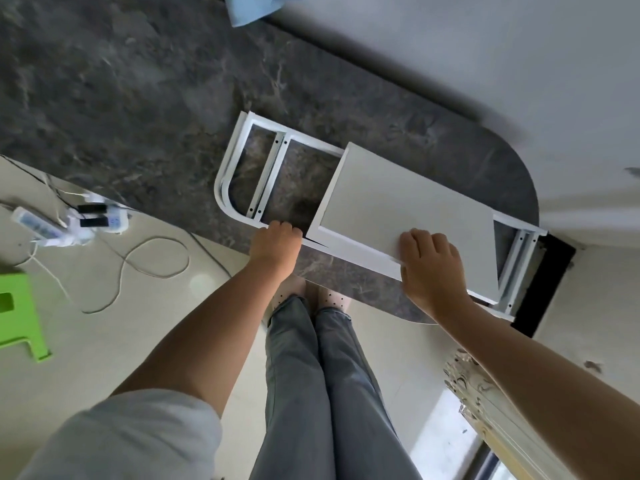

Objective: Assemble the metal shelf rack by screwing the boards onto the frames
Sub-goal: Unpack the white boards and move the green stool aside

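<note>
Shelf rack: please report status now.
Left hand grips frame rail. Right hand holds board edge, flat on frame. No screws or obstruction seen.

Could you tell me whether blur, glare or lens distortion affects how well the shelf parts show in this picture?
In the head view, the white frame and board are fairly sharp; the table's far part is smeared with motion blur; the wide-angle lens bends straight edges near the borders; daylight blows out the lower right corner; there is no strong glare on the parts.

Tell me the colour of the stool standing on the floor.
Bright green: the stool shows at the left edge of the head view, partly cut off by the frame.
</note>
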